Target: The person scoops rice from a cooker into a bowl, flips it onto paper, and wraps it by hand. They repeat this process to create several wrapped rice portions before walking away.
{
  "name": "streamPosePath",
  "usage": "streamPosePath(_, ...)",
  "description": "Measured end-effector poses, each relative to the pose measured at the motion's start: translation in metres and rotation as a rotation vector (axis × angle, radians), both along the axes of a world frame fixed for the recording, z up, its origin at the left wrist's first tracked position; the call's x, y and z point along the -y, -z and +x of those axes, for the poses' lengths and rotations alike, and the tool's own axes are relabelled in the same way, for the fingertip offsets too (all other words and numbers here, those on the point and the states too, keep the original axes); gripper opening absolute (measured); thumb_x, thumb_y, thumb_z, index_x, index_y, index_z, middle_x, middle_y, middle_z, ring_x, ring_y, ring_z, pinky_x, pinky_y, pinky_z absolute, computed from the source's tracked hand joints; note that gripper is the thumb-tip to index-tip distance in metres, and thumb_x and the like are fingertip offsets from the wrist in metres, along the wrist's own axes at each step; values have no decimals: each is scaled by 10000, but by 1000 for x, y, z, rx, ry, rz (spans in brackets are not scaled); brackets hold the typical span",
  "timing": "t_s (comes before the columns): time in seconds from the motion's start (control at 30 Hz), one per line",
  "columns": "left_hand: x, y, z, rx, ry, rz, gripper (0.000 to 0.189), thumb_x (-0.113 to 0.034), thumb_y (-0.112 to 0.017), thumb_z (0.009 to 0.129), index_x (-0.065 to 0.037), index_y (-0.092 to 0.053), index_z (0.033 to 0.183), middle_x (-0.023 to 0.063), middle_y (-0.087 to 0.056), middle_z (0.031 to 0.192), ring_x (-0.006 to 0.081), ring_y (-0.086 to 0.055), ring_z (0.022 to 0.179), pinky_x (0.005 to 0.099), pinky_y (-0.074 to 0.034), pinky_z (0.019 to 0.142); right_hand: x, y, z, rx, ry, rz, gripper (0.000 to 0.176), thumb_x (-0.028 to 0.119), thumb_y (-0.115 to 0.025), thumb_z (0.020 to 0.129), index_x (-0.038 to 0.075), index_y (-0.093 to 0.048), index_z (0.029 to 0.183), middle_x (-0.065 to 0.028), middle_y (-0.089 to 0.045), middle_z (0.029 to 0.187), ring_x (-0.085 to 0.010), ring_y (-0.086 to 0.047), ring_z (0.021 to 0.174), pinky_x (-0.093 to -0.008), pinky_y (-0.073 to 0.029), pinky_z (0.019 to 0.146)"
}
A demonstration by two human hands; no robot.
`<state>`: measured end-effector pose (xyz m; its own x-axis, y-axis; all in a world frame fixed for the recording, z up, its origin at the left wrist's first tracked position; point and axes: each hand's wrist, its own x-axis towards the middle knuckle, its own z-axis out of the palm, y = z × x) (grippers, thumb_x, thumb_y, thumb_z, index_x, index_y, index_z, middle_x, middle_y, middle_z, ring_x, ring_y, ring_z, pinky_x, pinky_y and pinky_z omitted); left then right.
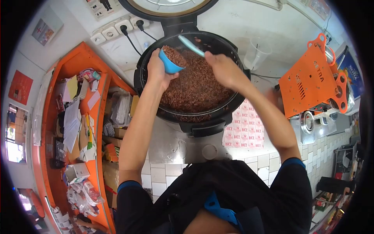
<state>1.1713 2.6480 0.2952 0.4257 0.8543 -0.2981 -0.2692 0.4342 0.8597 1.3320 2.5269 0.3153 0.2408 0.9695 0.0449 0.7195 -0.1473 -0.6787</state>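
Note:
A large black rice cooker (141,68) holds a deep bed of reddish-brown cooked rice (198,84). Over its left side, my left hand (156,68) is closed around a small blue bowl (168,64), tilted and heaped with the same rice. My right hand (226,72) grips a light blue rice paddle (191,45) above the rice. Part of the paddle shows, slanting up and left from my fist toward the bowl; the rest is hidden by the hand. The bowl and the paddle are apart.
The cooker's lid (167,11) stands raised at the back. Printed wrapping paper (243,128) lies at its right front, with a clear plastic cup (257,52) behind. An orange machine (309,80) stands right; a cluttered orange shelf (74,70) stands left.

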Motion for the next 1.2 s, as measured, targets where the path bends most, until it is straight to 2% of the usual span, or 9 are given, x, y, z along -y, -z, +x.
streamPosePath(0.43,-7,5,-5,-44,-56,39,376,-399,-310,1026,-128,-540,1150,104,-628,1059,258,-605,914,424,-449,600,-1,10,7,178,21,28,595,392,-304,1040,-89,-635,923,-331,-630,916,-500,-601,960,-521,-460,872)
streamPosePath(0.53,-26,22,8,-595,-358,1223,410,-396,-424,1007,-52,-580,1167,49,-600,770,154,-594,644,325,-440,503,9,-2,4,244,-40,-78,541,353,-325,1028,-75,-642,931,-309,-646,917,-490,-615,938,-531,-476,865)
streamPosePath(0.57,-34,33,7,-598,-352,1219,410,-396,-424,1007,-52,-580,1167,49,-600,770,154,-594,644,325,-440,503,12,-7,3,366,-89,-125,495,314,-334,1020,-60,-648,942,-290,-657,944,-475,-630,927,-539,-488,861)
streamPosePath(0.63,-19,8,5,-339,14,285,398,-405,-426,1001,-69,-603,1121,41,-645,864,154,-616,681,325,-493,552,15,-10,15,430,-66,-114,412,263,-402,1001,-45,-660,909,-241,-679,919,-432,-658,894,-509,-523,795)
streamPosePath(0.67,-17,8,6,-353,-14,278,434,-402,-445,994,-24,-584,1156,60,-647,861,194,-628,723,363,-514,666,17,-3,22,578,51,-13,332,227,-464,962,-23,-670,887,-217,-687,895,-407,-672,867,-492,-534,765)
streamPosePath(0.9,-16,21,0,-1377,63,1549,422,-462,-489,973,-110,-578,1188,220,-628,1023,438,-625,952,481,-520,789,8,-4,61,895,172,86,125,126,-638,775,50,-682,865,-175,-701,853,-339,-703,824,-439,-556,737)
streamPosePath(1.07,-34,57,22,-1525,211,1281,471,-436,-437,997,-66,-551,1266,257,-574,1172,465,-612,1033,552,-504,860,-11,-3,40,832,41,-176,229,128,-636,764,31,-698,962,-208,-705,919,-360,-702,897,-463,-554,799)
streamPosePath(1.13,-84,130,35,-1595,652,1354,487,-366,-376,1020,-38,-490,1360,301,-531,1213,465,-634,986,534,-563,784,-26,24,30,673,-79,-299,299,131,-628,764,8,-695,1028,-233,-700,983,-382,-692,938,-486,-551,811)
streamPosePath(1.2,-41,94,48,-1484,694,1293,488,-349,-365,1018,13,-514,1310,318,-554,1208,446,-620,1049,496,-546,841,-36,40,23,633,-103,-282,308,127,-625,760,-15,-689,1026,-249,-695,977,-393,-688,939,-482,-550,810)
